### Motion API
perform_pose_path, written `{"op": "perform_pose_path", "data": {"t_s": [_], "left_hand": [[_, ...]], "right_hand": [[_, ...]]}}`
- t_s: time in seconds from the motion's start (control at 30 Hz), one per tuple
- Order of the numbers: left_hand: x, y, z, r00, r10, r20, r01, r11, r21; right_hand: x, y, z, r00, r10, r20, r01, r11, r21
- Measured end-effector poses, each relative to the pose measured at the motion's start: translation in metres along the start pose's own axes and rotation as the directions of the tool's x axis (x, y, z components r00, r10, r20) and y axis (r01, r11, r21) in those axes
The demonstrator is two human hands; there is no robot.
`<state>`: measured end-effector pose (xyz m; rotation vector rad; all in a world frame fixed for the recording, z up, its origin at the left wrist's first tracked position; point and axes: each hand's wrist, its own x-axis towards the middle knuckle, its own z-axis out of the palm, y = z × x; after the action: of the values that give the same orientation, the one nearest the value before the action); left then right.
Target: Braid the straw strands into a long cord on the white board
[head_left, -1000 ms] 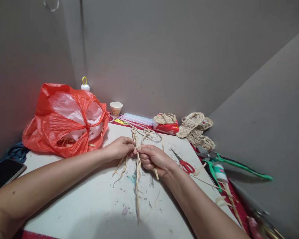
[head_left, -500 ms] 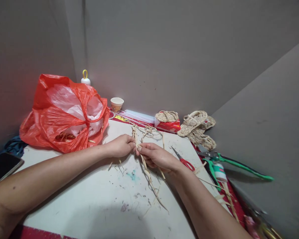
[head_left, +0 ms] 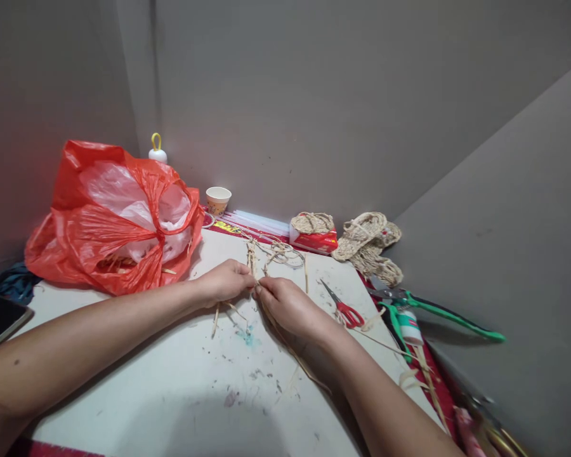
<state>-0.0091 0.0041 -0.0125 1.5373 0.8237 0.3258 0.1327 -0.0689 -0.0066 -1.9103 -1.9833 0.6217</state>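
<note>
Near the middle of the white board, my left hand (head_left: 229, 280) and my right hand (head_left: 288, 303) meet, fingertips pinched on a braid of straw strands (head_left: 251, 257). The worked part of the braid reaches away from me, past the fingertips. Loose strands (head_left: 299, 360) trail toward me from beneath my right hand, and short ends poke out below my left. Just beyond the hands lies a loop of thin cord and straw (head_left: 285, 254). Red-handled scissors (head_left: 345, 310) rest to the right of my right hand. The exact crossing of the strands is hidden by my fingers.
A red plastic bag (head_left: 118, 222) fills the back left, beside a phone (head_left: 2, 322). Along the back stand a paper cup (head_left: 217, 202), a red packet (head_left: 314, 240) and woven straw soles (head_left: 368, 241). Green-handled shears (head_left: 452, 316) and a white bottle (head_left: 410, 329) lie right. Grey walls enclose the board.
My right hand has turned over more, its back now facing up, and the trailing strands have swung to the right beneath it. The whole view has shifted slightly.
</note>
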Motion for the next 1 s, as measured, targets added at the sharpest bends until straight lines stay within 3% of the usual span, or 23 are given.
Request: {"op": "perform_pose_path", "data": {"t_s": [0.17,0.37,0.43,0.6,0.7,0.8,0.87,1.0], "left_hand": [[0.002,-0.004,0.001,0.996,0.082,-0.046,-0.08,0.996,0.045],[0.0,-0.005,0.0,0.994,0.09,-0.058,-0.089,0.996,0.016],[-0.001,-0.004,0.0,0.996,0.069,-0.047,-0.071,0.997,-0.028],[-0.004,0.0,0.001,1.0,0.0,0.012,0.002,0.984,-0.177],[-0.006,0.0,0.0,0.999,-0.027,0.035,0.033,0.983,-0.179],[-0.008,0.001,-0.003,0.997,-0.025,0.074,0.038,0.983,-0.181],[-0.009,0.003,-0.005,0.996,-0.017,0.09,0.035,0.977,-0.212],[-0.01,0.005,-0.009,0.992,-0.021,0.122,0.052,0.964,-0.26]], "right_hand": [[-0.007,-0.008,-0.004,0.998,0.028,-0.054,-0.035,0.99,-0.136],[-0.01,-0.026,-0.006,0.998,0.06,0.013,-0.061,0.981,0.182],[-0.01,-0.03,-0.001,0.997,0.069,0.034,-0.074,0.975,0.209],[-0.013,-0.036,0.016,0.996,0.087,-0.035,-0.087,0.996,0.012],[-0.019,-0.039,0.017,0.997,0.064,-0.03,-0.066,0.996,-0.063],[-0.024,-0.038,0.004,0.993,-0.001,0.119,-0.006,0.998,0.059],[-0.023,-0.033,-0.009,0.987,0.015,0.157,-0.053,0.97,0.239],[-0.008,-0.014,-0.019,0.977,0.16,-0.14,-0.078,0.884,0.461]]}}
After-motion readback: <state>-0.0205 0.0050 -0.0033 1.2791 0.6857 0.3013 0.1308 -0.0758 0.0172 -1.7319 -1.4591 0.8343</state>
